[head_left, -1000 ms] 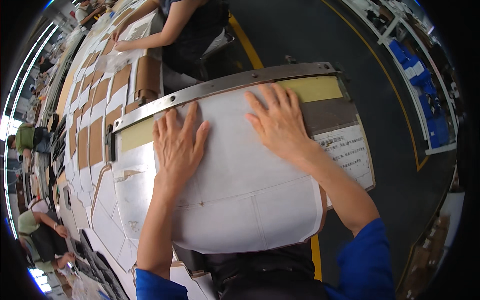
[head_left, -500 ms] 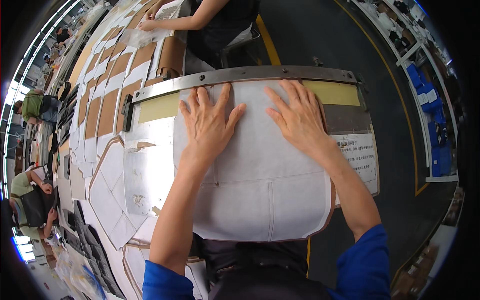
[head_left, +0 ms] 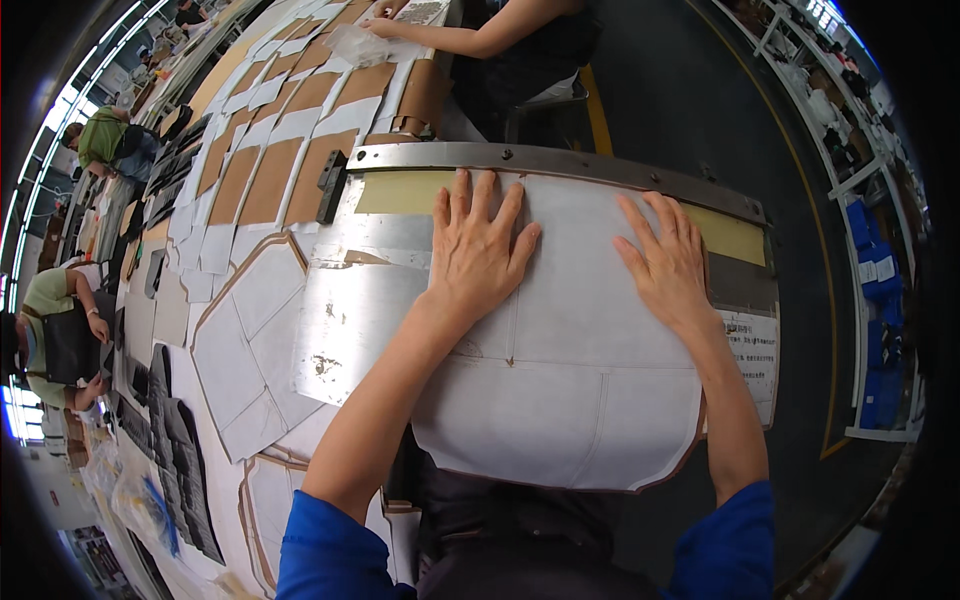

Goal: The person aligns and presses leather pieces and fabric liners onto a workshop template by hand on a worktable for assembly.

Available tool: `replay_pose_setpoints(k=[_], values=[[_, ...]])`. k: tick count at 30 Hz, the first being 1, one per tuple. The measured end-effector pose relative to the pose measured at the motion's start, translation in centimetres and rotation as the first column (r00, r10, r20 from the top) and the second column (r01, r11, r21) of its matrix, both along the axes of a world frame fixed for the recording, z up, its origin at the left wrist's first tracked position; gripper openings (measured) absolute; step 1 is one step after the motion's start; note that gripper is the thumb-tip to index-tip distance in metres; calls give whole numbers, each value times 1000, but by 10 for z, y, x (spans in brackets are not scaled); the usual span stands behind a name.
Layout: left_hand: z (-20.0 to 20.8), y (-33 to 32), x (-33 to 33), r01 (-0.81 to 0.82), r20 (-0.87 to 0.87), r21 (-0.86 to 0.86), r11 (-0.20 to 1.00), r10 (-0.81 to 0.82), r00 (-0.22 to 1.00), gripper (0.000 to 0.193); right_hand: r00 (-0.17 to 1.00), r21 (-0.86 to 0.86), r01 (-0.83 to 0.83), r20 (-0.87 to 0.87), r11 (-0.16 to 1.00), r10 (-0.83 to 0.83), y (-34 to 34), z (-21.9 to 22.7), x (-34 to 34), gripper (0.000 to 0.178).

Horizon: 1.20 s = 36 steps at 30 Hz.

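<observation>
Under both palms lies a large white panel (head_left: 570, 300) with stitched seams and a thin brown edge, its far edge meeting a metal bar (head_left: 560, 165). It rests on a shiny metal plate (head_left: 370, 300), and its near end hangs over the plate's front, above my lap. My left hand (head_left: 475, 250) presses flat near the panel's far left corner, fingers spread and tips close to the bar. Over toward the far right edge, my right hand (head_left: 668, 262) lies flat too, fingers parted. Neither hand grips anything. Yellow strips (head_left: 400, 192) show along the bar on both sides of the panel.
Brown and white pieces (head_left: 270, 185) cover the long table at left, with more stitched white panels (head_left: 250, 340) beside the plate. A co-worker's arm (head_left: 450, 38) reaches over the table's far part. Shelving with blue bins (head_left: 880, 260) stands at right. Black pieces (head_left: 180, 450) lie at lower left.
The whole scene has shifted right and tilted slightly as my view turned left. My hands keep nearly the same places on the panel, and the panel stays against the bar.
</observation>
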<state>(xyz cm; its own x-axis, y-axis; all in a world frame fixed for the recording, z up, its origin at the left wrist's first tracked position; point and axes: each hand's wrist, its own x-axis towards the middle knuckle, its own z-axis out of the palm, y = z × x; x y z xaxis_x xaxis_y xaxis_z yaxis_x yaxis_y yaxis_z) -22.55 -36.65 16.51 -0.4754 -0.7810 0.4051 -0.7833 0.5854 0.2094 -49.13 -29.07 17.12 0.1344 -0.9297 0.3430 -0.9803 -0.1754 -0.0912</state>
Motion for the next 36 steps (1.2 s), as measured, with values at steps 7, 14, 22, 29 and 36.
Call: replay_pose_setpoints(k=[7, 14, 22, 29, 36], values=[[7, -1, 1, -19, 8, 61, 998, 18, 1000, 60, 1000, 19, -6, -6, 1000, 6, 0, 5, 3, 52], [7, 0, -1, 5, -66, 48, 999, -2, 998, 58, 999, -1, -27, -27, 1000, 27, 4, 8, 2, 58], [2, 1, 2, -14, 27, 36, 999, 13, 1000, 58, 997, -33, -37, -69, 999, 34, 3, 8, 10, 57], [7, -3, 8, 105, 34, 40, 994, -106, 994, 56, 992, -24, -125, 18, 992, 126, 1, 9, 1, 57], [19, -7, 6, 189, 23, -1, 982, -189, 982, 49, 994, 0, -112, -6, 994, 112, 3, 10, 4, 59]])
